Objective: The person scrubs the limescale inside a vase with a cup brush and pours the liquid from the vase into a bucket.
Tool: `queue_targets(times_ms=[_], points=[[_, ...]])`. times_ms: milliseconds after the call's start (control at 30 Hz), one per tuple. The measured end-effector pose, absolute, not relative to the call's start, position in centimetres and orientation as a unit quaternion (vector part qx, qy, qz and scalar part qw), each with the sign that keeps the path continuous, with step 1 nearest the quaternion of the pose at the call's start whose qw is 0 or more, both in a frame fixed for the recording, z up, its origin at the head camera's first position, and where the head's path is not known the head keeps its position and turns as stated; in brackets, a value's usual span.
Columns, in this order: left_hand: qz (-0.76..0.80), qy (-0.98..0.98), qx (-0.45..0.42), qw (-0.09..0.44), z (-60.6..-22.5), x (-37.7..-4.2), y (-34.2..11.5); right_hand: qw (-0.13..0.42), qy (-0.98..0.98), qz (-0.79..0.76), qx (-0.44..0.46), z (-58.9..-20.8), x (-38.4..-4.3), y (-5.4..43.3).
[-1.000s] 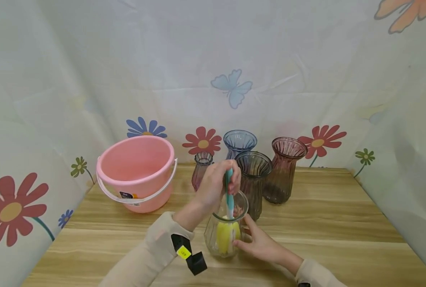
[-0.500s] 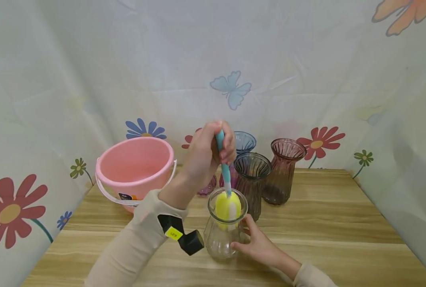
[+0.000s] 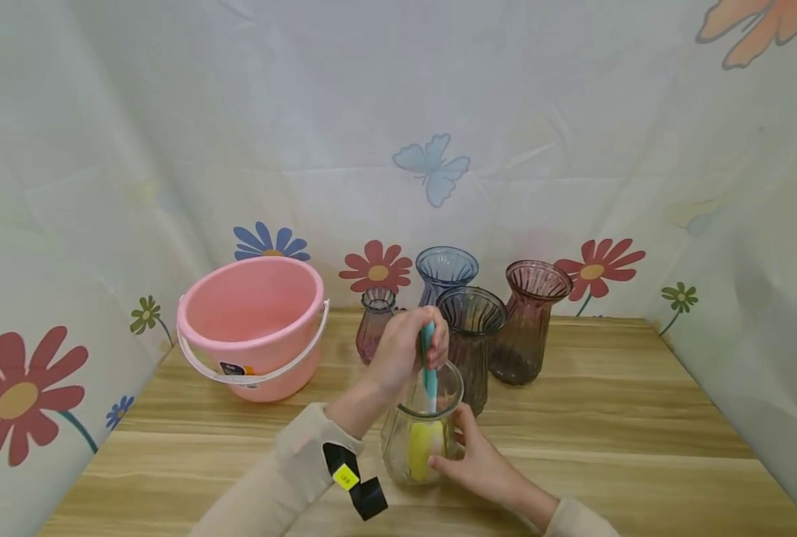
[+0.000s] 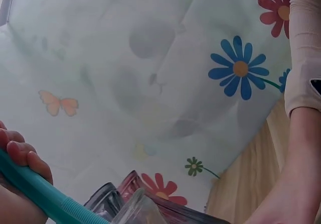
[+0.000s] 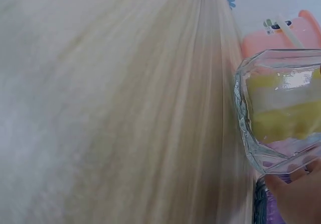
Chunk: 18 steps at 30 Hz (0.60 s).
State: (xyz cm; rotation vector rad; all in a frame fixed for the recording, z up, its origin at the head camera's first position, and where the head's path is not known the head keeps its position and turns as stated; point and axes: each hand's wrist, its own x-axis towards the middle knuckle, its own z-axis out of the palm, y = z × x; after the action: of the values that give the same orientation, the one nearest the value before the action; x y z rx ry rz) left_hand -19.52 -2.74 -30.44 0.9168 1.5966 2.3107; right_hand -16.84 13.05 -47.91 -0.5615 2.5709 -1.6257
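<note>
My left hand (image 3: 398, 354) grips the teal handle (image 3: 428, 373) of a sponge bottle brush from above. Its yellow and white sponge head (image 3: 422, 451) is down inside a clear glass vase (image 3: 393, 447), near the bottom. In the left wrist view, curled fingers (image 4: 30, 161) wrap the teal handle (image 4: 37, 191). My right hand (image 3: 482, 462) holds the vase's lower right side, thumb in front and fingers behind. The right wrist view shows the sponge (image 5: 281, 118) through the faceted glass vase (image 5: 243, 113), with the right hand (image 5: 301, 196) against it.
A pink bucket (image 3: 254, 358) with a white handle stands at the left. Behind the clear vase are a small purplish vase (image 3: 374, 332), a blue vase (image 3: 445, 268), a dark grey vase (image 3: 471, 358) and a reddish-brown vase (image 3: 526, 335). Flower-printed cloth (image 3: 573, 149) surrounds the wooden table (image 3: 607, 418).
Half a second ago, my left hand had lifted the brush so its sponge reached the vase's mouth. The sponge is back down inside now. My right hand stays on the vase.
</note>
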Motion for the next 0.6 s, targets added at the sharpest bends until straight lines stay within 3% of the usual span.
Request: queue_targets(times_ms=[333, 600], points=[[0.78, 0.532, 0.323, 0.066, -31.2, -19.4, -2.9, 0.088, 0.819, -0.512, -0.244, -47.6, -17.4, 14.5], [0.79, 0.524, 0.311, 0.067, -29.7, -19.2, -3.1, 0.068, 0.827, -0.508, -0.23, -48.0, -17.2, 14.3]])
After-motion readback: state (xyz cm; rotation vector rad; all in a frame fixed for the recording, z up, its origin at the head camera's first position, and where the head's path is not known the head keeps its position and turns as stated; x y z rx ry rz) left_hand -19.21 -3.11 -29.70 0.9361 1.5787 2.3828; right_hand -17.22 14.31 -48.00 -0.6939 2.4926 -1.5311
